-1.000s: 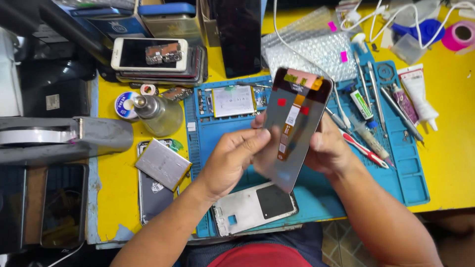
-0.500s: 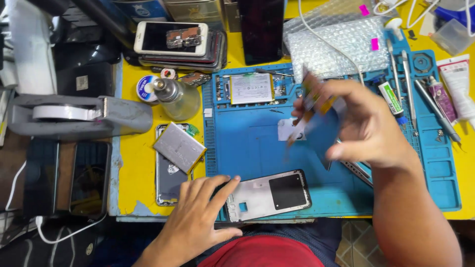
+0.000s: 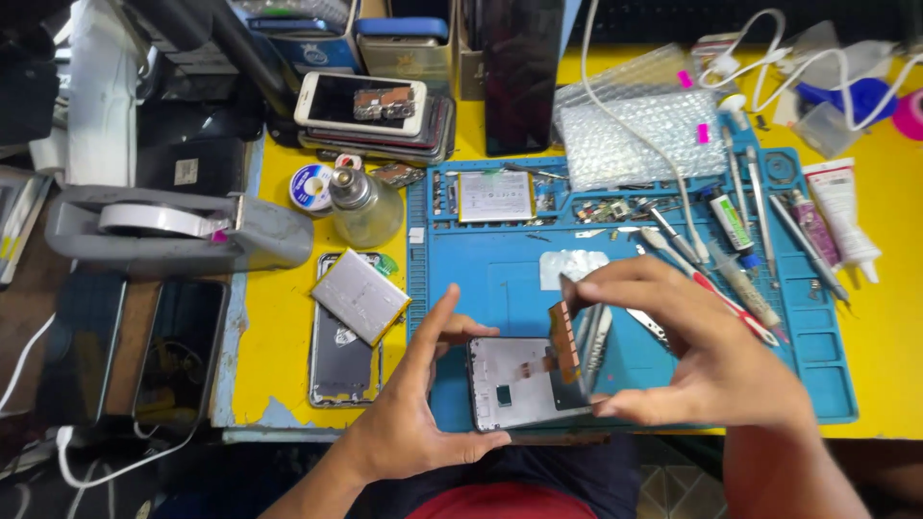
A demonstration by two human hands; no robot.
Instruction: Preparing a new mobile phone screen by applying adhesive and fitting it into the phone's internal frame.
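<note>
The right hand (image 3: 707,360) pinches a blurred dark screen panel (image 3: 580,348) edge-on, hiding its face. Left fingers (image 3: 435,332) curl around the white open phone frame (image 3: 519,383) just beneath.

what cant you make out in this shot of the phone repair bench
Head view, the only one:
- Display panel in the right hand: seen edge-on and motion-blurred, its face unreadable.
- Phone frame: left edge behind the left hand, right part behind the panel.
- Tiny parts on the blue repair mat: too small to identify.
- Pink tape roll: cut off by the right edge.
</note>
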